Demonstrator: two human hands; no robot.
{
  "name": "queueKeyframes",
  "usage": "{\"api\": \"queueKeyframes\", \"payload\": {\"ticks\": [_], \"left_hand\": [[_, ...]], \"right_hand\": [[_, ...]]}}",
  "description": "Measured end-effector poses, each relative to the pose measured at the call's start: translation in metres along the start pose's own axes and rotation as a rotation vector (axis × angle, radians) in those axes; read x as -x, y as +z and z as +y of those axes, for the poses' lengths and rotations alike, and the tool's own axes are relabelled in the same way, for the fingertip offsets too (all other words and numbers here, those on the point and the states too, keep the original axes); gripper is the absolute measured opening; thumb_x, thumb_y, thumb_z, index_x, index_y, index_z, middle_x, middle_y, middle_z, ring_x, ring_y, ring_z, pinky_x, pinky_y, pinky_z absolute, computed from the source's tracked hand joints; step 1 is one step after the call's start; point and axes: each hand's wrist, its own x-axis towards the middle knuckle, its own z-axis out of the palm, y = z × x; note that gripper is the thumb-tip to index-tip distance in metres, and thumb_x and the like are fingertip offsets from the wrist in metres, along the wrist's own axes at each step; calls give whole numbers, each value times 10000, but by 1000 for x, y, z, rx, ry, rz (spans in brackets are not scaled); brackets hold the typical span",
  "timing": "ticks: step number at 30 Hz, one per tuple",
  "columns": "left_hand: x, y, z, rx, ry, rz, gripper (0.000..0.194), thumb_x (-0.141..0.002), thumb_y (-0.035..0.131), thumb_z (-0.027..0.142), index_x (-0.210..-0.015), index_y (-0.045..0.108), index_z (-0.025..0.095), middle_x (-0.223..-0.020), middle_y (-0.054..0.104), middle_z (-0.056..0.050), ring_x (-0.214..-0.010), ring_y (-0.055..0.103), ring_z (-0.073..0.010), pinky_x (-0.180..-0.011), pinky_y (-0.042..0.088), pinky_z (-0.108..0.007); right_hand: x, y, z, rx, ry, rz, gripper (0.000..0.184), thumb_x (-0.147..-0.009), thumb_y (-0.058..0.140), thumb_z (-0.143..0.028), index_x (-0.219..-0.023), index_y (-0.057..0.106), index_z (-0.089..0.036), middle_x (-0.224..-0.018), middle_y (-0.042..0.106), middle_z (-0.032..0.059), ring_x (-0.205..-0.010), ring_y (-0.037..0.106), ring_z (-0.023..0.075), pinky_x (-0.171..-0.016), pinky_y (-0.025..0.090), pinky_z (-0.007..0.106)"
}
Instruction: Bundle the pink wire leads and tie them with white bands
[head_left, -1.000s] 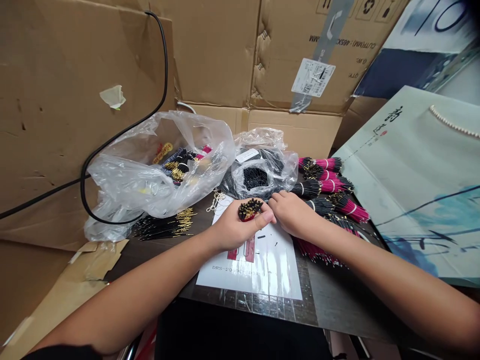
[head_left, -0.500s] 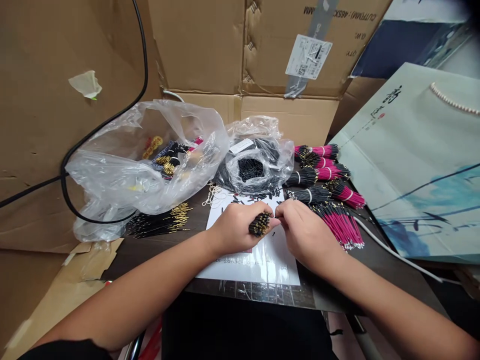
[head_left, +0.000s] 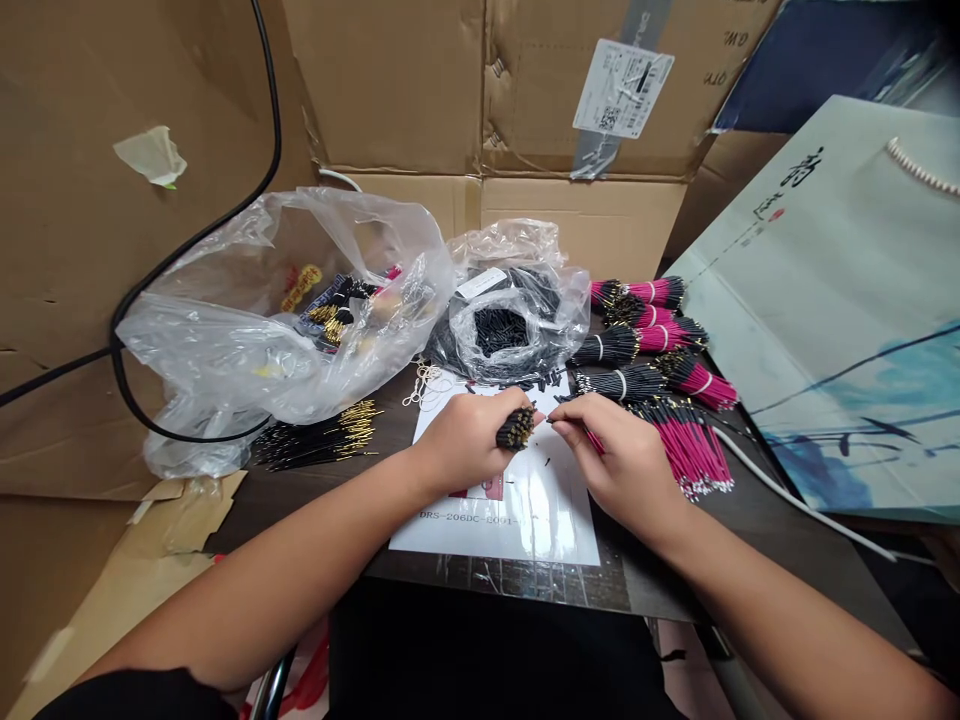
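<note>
My left hand (head_left: pixel 469 435) is closed around a bundle of thin black wires (head_left: pixel 515 428), their gold-coloured ends facing me. Just to its right, my right hand (head_left: pixel 622 455) pinches a small black piece (head_left: pixel 553 419) between thumb and forefinger. A bit of pink shows under its fingers; I cannot make out whether it is held. Both hands are above a white printed sheet (head_left: pixel 480 540), with a small gap between their fingertips. Loose short black tubes (head_left: pixel 551 379) are scattered at the sheet's far edge, before an open clear bag of black tubes (head_left: pixel 501 330).
Tied pink and black wire bundles (head_left: pixel 649 335) and loose pink wires (head_left: pixel 694 450) lie at the right, near a white cable (head_left: pixel 795 500) and a pale paper bag (head_left: pixel 847 300). At left are a plastic bag (head_left: pixel 285 300), black wires (head_left: pixel 315 440) and a black cable (head_left: pixel 274 120). Cardboard (head_left: pixel 390 90) stands behind.
My right hand has moved slightly right, away from the left, and its pinch now shows a small black piece. My left hand keeps its bundle. The view has shifted.
</note>
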Motion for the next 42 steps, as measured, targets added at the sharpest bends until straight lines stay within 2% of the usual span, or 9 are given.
{"api": "queueKeyframes", "payload": {"ticks": [6,11,15,19,25,29,35,42], "left_hand": [[-5,2,-4,26,-125,-58,249,-959,520,394,-916,648,185,-758,706,-27,-666,641,-162,-644,447,-270],[-6,0,2,11,-200,-167,192,-934,547,308,-956,689,181,-739,722,-39,-696,671,-189,-682,475,-289],[-7,-5,9,228,-249,-191,228,-944,559,364,-946,685,173,-556,648,23,-565,647,-157,-647,496,-261],[-6,-8,15,407,-313,-246,235,-945,568,386,-927,651,167,-490,601,61,-435,602,-127,-547,468,-230],[-5,-10,19,421,-248,-231,245,-966,527,363,-1008,662,163,-481,601,59,-439,601,-119,-538,467,-217],[-5,-11,19,450,-263,-251,232,-965,532,384,-978,653,187,-492,610,59,-439,630,-129,-552,481,-225],[-3,-9,16,475,-266,-280,257,-967,525,419,-955,648,194,-482,593,60,-428,635,-133,-527,470,-220],[-6,-11,17,419,-197,-292,271,-968,519,395,-919,664,171,-530,609,47,-487,598,-107,-575,458,-218]], "right_hand": [[-3,-3,6,-97,94,37,175,-951,558,-144,-1027,701,-209,-920,698,45,-840,640,164,-747,513,327],[-4,0,7,-120,114,16,156,-944,576,-160,-1001,714,-206,-925,715,46,-836,655,167,-755,526,341],[-2,-1,3,-157,100,28,156,-932,607,-154,-1022,719,-214,-950,728,36,-860,666,160,-776,536,339],[-1,-3,-2,-193,51,76,181,-910,635,-121,-1036,722,-217,-965,736,33,-885,675,156,-795,552,340],[0,-5,-4,-188,36,91,154,-894,669,-133,-1006,707,-231,-938,750,17,-839,689,155,-756,565,333],[1,-7,-2,-87,20,121,103,-880,706,-185,-971,689,-230,-891,755,6,-774,699,145,-710,563,303],[2,-10,-1,12,-7,89,84,-891,703,-234,-965,666,-231,-877,755,7,-749,707,145,-692,564,289],[4,-13,0,15,-36,74,107,-878,721,-238,-966,661,-234,-879,755,5,-753,709,141,-694,570,282]]}}
